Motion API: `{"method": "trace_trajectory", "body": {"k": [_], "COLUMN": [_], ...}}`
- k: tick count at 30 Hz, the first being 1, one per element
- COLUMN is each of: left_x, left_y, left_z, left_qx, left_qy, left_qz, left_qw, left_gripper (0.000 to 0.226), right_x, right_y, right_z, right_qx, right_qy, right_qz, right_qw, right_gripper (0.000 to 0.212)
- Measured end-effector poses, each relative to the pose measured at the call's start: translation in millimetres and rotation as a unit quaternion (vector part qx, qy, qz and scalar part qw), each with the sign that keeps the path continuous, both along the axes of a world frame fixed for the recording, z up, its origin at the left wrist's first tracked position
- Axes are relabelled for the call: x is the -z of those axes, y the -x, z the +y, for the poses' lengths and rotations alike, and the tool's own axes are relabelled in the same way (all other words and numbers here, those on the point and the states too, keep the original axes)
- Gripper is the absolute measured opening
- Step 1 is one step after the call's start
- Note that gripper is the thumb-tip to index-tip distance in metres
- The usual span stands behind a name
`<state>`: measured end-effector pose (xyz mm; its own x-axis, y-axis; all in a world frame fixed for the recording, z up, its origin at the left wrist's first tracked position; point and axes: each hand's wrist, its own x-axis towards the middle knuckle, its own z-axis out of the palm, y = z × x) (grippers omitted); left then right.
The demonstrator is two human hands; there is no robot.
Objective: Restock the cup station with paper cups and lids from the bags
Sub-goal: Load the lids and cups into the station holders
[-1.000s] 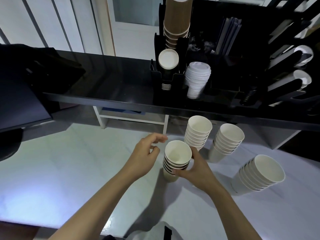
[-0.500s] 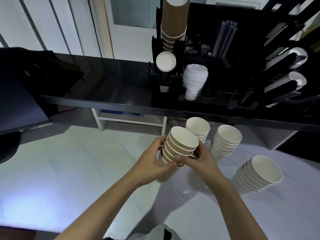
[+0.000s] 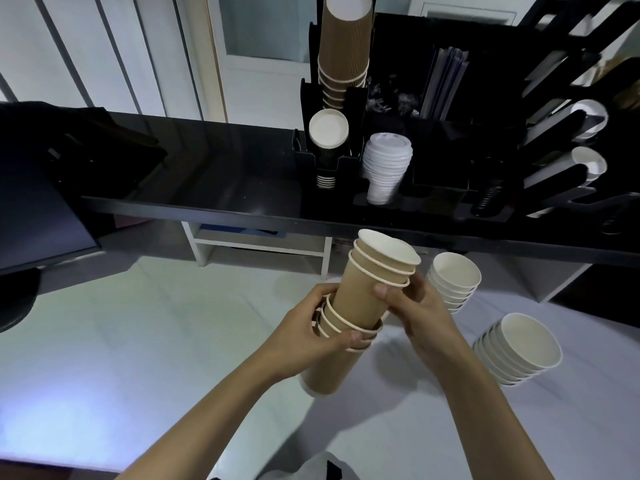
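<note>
Now we've got both hands clamped on the brown cup stack (image 3: 360,306), held tilted above the white surface (image 3: 138,341): left hand (image 3: 304,341) round the lower rims, right hand (image 3: 419,306) on the upper cups. Light, thin-walled, crushable, so grip w/ soft squeeze near rims.

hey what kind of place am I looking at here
Probably a café or drinks counter. A black organiser holds white lids and tall ribbed brown cups, and more paper cup stacks stand on the white counter.
</note>
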<state>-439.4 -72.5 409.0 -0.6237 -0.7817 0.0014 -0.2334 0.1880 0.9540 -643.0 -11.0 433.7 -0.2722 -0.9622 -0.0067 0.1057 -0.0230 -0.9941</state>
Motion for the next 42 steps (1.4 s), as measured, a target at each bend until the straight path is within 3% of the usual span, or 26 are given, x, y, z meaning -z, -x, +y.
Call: {"method": "trace_trajectory", "body": {"k": [3, 7, 12, 15, 19, 21, 25, 27, 32, 34, 42], "left_x": [-2.2, -10.3, -21.8, -34.7, -48.8, -55.1, -48.1, -34.1, -5.3, -5.2, -85.5], "left_y": [0.7, 3.2, 1.5, 4.6, 6.3, 8.0, 12.0, 12.8, 11.9, 10.0, -3.4], "left_z": [1.2, 3.8, 0.5, -2.0, -11.7, -16.2, -23.9, -27.8, -31.1, -30.7, -37.8], "left_qx": [0.009, -0.013, -0.055, -0.056, -0.05, -0.055, -0.073, -0.073, -0.074, -0.087, -0.11], "left_qy": [0.004, 0.004, 0.015, 0.036, 0.062, 0.071, 0.079, 0.108, 0.104, 0.084, 0.096], "left_qz": [0.002, 0.021, 0.062, 0.074, 0.076, 0.08, 0.071, 0.048, 0.024, 0.031, 0.124], "left_qw": [1.0, 1.0, 0.996, 0.995, 0.994, 0.993, 0.992, 0.99, 0.992, 0.992, 0.982], "left_gripper": [0.068, 0.064, 0.062, 0.065, 0.083, 0.088, 0.093, 0.093, 0.087, 0.087, 0.091], "right_x": [-7.2, -14.8, -22.9, -18.8, -36.7, -53.9, -83.8, -89.5, -90.5, -87.0, -121.9], "right_y": [0.4, -10.0, -18.7, -23.9, -20.8, -16.3, -9.0, -4.9, -3.3, 0.6, 17.0], "right_z": [-1.7, -4.5, 5.3, 3.6, -10.5, -15.6, -21.0, -21.9, -23.5, -24.3, -31.1], "right_qx": [0.01, 0.051, -0.028, -0.022, 0.036, 0.057, 0.069, 0.068, 0.106, 0.127, 0.212], "right_qy": [0.008, 0.006, -0.018, -0.041, -0.005, 0.032, 0.097, 0.104, 0.086, 0.083, 0.142], "right_qz": [0.01, 0.002, 0.042, 0.044, 0.022, 0.013, 0.043, 0.06, 0.02, 0.0, 0.031], "right_qw": [1.0, 0.999, 0.999, 0.998, 0.999, 0.998, 0.992, 0.99, 0.99, 0.988, 0.967], "right_gripper": [0.076, 0.094, 0.075, 0.094, 0.064, 0.06, 0.069, 0.064, 0.091, 0.085, 0.081]}}
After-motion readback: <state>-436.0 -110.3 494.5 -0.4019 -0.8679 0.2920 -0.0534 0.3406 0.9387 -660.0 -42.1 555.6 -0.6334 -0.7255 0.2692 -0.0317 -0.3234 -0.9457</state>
